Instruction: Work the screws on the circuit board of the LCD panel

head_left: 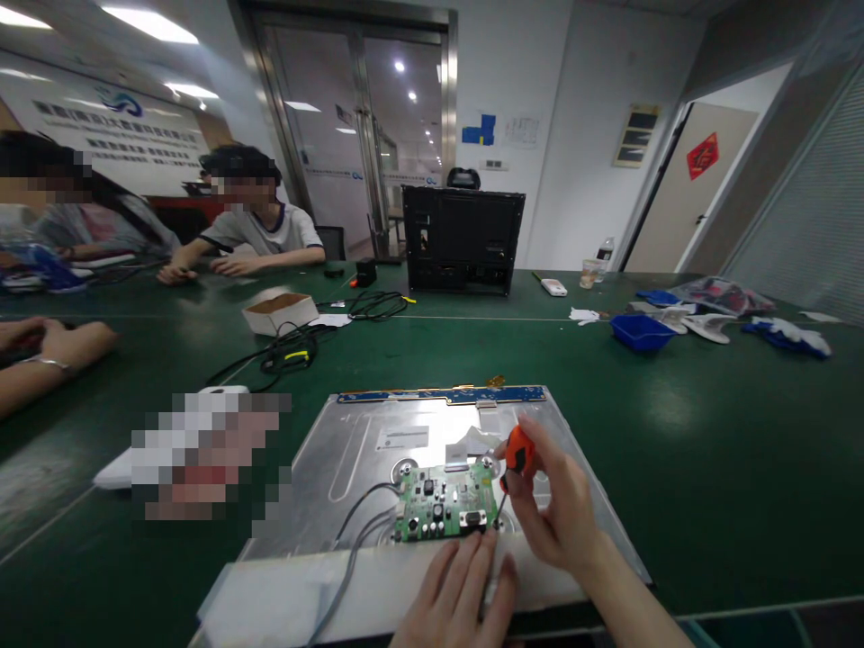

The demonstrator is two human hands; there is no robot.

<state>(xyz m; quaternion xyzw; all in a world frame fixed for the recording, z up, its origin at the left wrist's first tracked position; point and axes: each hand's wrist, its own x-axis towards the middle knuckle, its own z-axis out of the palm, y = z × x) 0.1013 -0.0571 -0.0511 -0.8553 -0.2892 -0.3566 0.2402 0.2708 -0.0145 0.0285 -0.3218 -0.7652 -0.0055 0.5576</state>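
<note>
My right hand [563,508] grips a short screwdriver [519,448] with an orange and black handle. Its thin shaft points down to the lower right corner of a green circuit board [438,500]. My left hand [459,589] lies with fingers stretched out along the board's near edge, thumb apart. The board sits on a silvery metal panel [357,450], which has a blue strip board [438,396] along its far edge. Grey and black cables [356,562] run from the board's left side. A whitish sheet [283,589] covers the panel's near part.
On the green table [708,450] stand a black monitor housing [464,238], a small open box [280,312] and a blue tray [641,331]. Black cables [290,351] lie left of centre. Gloves [789,337] rest at right. Other people [263,216] sit on the left.
</note>
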